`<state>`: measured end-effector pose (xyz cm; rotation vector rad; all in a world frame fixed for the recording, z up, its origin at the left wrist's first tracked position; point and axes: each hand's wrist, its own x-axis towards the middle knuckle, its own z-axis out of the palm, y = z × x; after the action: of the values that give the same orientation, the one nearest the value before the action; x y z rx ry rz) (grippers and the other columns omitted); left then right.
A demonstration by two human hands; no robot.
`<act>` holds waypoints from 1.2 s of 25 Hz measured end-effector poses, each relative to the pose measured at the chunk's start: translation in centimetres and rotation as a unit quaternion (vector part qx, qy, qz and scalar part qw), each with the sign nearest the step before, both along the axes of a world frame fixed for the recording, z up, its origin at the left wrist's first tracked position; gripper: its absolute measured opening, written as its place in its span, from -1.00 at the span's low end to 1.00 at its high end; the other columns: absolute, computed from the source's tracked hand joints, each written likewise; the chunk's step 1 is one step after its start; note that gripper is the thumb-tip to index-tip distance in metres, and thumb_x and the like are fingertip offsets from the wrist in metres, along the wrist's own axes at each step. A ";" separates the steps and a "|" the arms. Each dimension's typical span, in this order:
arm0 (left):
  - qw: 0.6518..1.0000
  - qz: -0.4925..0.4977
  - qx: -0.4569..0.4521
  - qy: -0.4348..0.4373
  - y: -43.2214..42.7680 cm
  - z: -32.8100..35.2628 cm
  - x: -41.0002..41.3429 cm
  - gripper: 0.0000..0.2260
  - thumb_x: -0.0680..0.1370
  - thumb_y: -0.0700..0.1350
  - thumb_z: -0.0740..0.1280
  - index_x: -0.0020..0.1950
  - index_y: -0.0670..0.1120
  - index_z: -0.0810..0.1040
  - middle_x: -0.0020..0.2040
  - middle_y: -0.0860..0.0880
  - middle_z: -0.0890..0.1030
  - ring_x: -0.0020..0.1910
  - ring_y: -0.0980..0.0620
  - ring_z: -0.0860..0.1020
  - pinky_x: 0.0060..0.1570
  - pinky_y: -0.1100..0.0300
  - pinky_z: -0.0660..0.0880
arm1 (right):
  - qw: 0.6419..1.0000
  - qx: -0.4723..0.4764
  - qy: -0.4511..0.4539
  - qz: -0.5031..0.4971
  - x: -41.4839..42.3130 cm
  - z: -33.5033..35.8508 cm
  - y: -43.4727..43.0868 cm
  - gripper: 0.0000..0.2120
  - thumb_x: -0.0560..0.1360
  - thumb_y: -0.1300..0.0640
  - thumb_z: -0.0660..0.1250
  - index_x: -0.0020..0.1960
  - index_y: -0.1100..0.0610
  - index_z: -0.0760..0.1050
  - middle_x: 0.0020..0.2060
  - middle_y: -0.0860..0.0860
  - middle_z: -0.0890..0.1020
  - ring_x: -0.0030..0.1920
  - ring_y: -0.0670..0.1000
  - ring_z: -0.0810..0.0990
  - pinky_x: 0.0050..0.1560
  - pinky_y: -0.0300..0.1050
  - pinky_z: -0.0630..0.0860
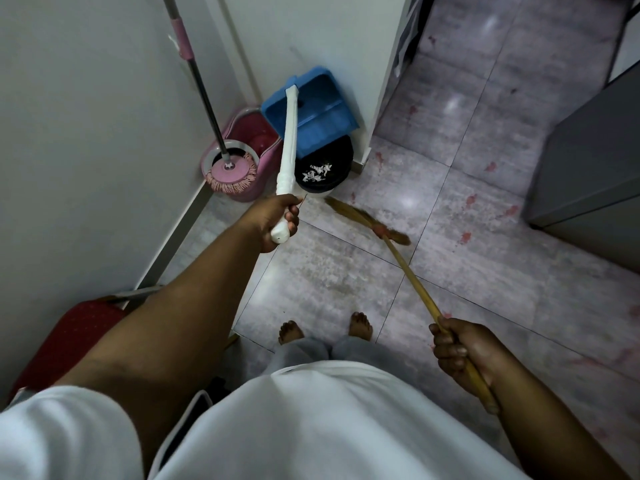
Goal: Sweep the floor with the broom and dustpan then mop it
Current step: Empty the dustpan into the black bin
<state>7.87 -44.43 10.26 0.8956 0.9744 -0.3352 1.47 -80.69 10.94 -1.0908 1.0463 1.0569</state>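
**Left hand** [277, 221]: fingers curled tight round the near end of a white handle [289, 143].
**Dustpan** [318, 112]: blue, at the handle's far end, well beyond the fingers. It is tipped up by the wall corner, with its lower edge over the bin [337, 155].
**Bin**: black, holding white paper scraps [317, 171]. It stands just past the left fingertips.
**Right hand** [460, 355]: fingers wrapped close together round the broom [412, 282] stick.
**Broom**: the stick slants forward from those fingers to blurred straw bristles [353, 213] down on the floor [450, 220], near the bin's foot.
**Mop** [230, 173]: pink head seated in a pink bucket [258, 133], beyond the left fingers to their outer side, pole leaning by the wall.
**Floor**: grey tiles with red spots.
**Chair** [69, 337]: red seat, under the left arm.
**Cabinet** [588, 188]: grey, far beyond the right fingers.
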 end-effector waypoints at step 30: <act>0.968 -0.150 -0.196 0.037 -16.4 7.2 2.6 -0.71 0.28 -0.28 0.49 -0.18 -0.13 0.40 -0.47 0.04 0.41 -0.63 0.20 0.38 -0.68 0.39 0.35 | 0.974 0.014 -0.017 -0.226 -4.6 0.3 -14.0 -0.74 0.63 0.14 0.07 -0.18 0.21 0.38 -0.56 -0.01 0.34 -0.69 -0.10 0.23 -0.70 -0.32 0.17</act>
<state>10.43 -60.86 17.49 0.6678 0.8009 -0.7950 -3.11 -94.67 11.29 -0.7917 1.1793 0.6808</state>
